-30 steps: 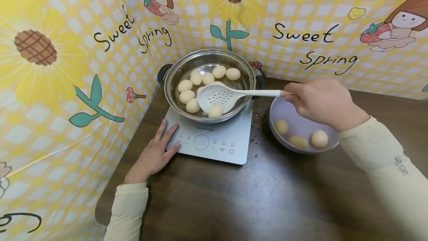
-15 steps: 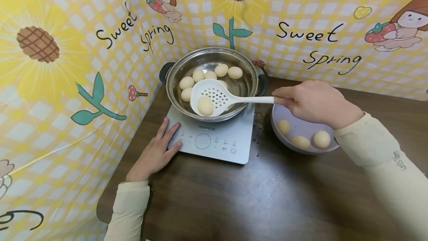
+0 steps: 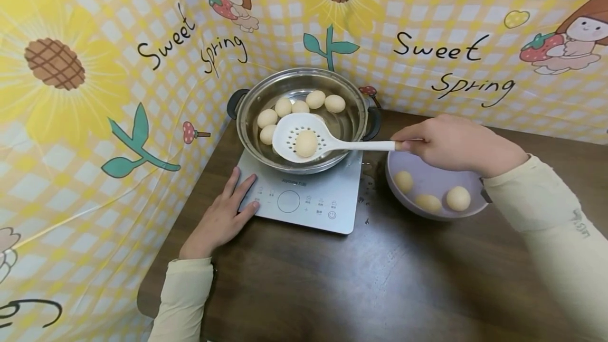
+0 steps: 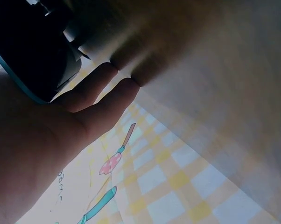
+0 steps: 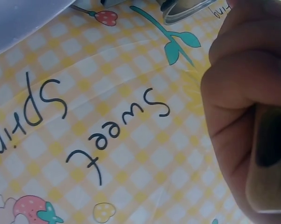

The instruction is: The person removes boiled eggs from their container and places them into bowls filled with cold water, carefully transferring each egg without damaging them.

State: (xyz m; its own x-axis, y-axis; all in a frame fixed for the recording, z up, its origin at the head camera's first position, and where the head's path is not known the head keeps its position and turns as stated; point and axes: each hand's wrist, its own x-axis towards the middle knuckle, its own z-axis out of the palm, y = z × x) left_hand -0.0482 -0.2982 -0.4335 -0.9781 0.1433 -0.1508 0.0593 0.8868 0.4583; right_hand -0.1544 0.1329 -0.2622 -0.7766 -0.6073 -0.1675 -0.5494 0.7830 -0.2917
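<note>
I have one egg (image 3: 306,144) near the middle of the head view, sitting on the perforated head of the white slotted spoon (image 3: 335,144), above the near side of the steel pot (image 3: 301,80). It could roll, I judge, so I want that head level, the wrist slow and the rim avoided. The right hand (image 3: 442,142), right of centre, has its fingers curled round the handle. Other eggs (image 3: 315,99) lie in the pot behind. At lower left the left hand (image 3: 218,221) rests, fingers spread, at the edge of the induction cooker (image 3: 349,186); at right the lilac bowl (image 3: 429,182) shows three eggs
</note>
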